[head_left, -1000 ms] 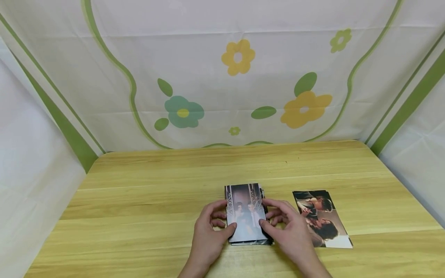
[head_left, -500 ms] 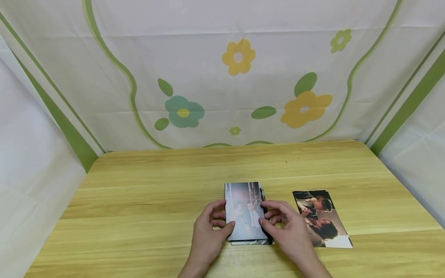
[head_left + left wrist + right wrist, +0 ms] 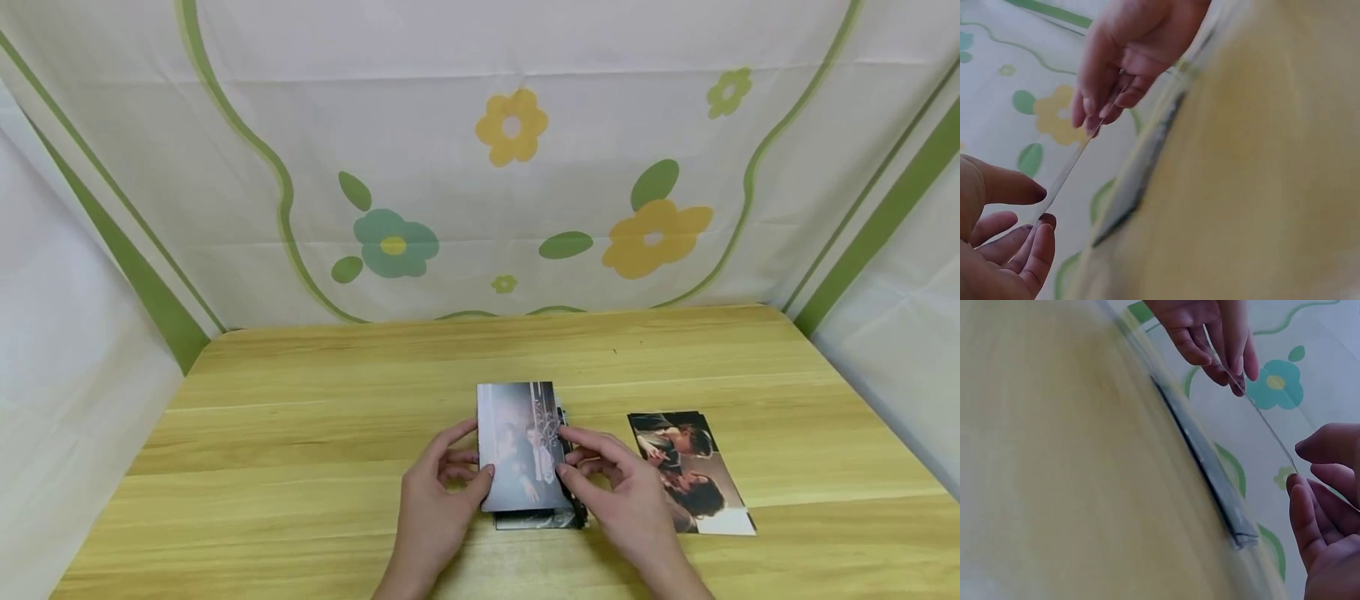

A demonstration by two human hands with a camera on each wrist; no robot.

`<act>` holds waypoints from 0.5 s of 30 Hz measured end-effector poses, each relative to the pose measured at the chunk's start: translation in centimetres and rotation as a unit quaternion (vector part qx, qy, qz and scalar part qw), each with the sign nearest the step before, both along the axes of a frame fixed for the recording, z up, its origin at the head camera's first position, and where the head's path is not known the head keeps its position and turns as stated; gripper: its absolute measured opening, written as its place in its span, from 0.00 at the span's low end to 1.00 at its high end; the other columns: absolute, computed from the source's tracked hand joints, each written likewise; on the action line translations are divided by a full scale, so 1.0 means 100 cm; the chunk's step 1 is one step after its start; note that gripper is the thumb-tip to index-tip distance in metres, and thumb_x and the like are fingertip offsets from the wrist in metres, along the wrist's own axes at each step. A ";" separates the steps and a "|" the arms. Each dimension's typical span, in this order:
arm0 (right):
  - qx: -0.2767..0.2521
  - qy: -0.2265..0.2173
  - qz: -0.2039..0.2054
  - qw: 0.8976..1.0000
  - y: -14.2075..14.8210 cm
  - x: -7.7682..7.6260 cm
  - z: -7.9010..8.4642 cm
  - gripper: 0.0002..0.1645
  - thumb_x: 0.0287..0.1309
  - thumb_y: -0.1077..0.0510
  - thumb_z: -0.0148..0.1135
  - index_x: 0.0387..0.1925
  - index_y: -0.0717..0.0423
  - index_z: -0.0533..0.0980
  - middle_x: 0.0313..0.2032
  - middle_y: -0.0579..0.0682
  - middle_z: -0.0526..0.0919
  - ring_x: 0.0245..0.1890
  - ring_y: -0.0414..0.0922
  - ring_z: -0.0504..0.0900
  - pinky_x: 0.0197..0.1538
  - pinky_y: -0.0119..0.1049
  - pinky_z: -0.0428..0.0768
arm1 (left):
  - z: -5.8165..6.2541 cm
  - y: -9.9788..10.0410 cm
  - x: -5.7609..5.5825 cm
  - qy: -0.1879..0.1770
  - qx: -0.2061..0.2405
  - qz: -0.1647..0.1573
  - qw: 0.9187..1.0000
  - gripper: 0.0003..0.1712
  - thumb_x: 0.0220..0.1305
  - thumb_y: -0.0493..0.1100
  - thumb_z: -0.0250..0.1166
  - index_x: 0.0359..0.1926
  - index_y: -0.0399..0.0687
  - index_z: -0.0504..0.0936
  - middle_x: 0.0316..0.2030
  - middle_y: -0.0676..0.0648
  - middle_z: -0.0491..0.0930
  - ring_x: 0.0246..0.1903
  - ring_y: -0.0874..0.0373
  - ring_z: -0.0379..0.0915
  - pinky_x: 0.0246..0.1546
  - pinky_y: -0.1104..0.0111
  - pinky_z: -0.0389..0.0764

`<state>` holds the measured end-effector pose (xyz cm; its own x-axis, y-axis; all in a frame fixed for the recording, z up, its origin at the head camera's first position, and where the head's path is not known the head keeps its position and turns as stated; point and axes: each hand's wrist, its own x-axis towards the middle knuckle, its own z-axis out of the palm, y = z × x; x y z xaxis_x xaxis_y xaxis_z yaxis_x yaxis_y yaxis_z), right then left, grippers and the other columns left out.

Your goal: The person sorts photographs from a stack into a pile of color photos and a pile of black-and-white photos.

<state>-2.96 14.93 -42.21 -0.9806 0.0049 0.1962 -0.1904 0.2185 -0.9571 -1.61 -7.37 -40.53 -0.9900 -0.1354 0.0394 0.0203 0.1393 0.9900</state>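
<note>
Both hands hold one photo print (image 3: pixel 519 446) by its opposite long edges. On its left edge my left hand (image 3: pixel 438 504) pinches with thumb and fingertips; my right hand (image 3: pixel 628 492) pinches the right edge the same way. The wrist views show the photo nearly edge-on, a thin pale line (image 3: pixel 1067 169), raised above the table. Below it lies a stack of photos (image 3: pixel 536 519), mostly covered in the head view, its dark lower and right edges peeking out. Seen from the right wrist, this stack (image 3: pixel 1204 465) lies flat with a gap under the held photo.
Right of my right hand lies a second small pile of photos (image 3: pixel 712 483), topped by a picture of two people. The wooden table (image 3: pixel 300 450) meets a white flower-printed cloth (image 3: pixel 450 167) at its back, with white cloth at both sides.
The photo has come up off the stack and shifted slightly left and away, with both hands keeping hold of it. More of the stack's near edge shows now. The right pile stays put.
</note>
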 end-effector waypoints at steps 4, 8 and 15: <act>-0.006 0.007 0.002 1.000 -0.001 0.002 0.009 0.30 0.53 0.71 0.78 0.59 0.55 0.86 0.54 0.51 0.89 0.44 0.40 0.87 0.49 0.28 0.88 | 0.011 -0.003 0.000 0.026 0.004 0.005 1.000 0.29 0.63 0.28 0.73 0.64 0.50 0.85 0.51 0.44 0.90 0.41 0.59 0.85 0.44 0.72 0.87; -0.007 0.018 0.003 1.000 -0.002 0.004 0.019 0.29 0.55 0.72 0.77 0.59 0.56 0.86 0.55 0.46 0.89 0.44 0.39 0.87 0.48 0.28 0.88 | 0.021 -0.004 0.000 0.030 0.002 0.007 1.000 0.29 0.63 0.26 0.71 0.63 0.50 0.85 0.59 0.47 0.89 0.42 0.59 0.85 0.46 0.73 0.87; -0.007 0.040 0.014 0.999 -0.002 0.001 0.031 0.28 0.58 0.73 0.75 0.60 0.58 0.85 0.53 0.48 0.89 0.42 0.38 0.86 0.39 0.28 0.86 | 0.029 -0.006 0.003 0.025 0.006 0.011 1.000 0.28 0.65 0.27 0.70 0.64 0.49 0.85 0.64 0.47 0.86 0.40 0.61 0.85 0.42 0.73 0.87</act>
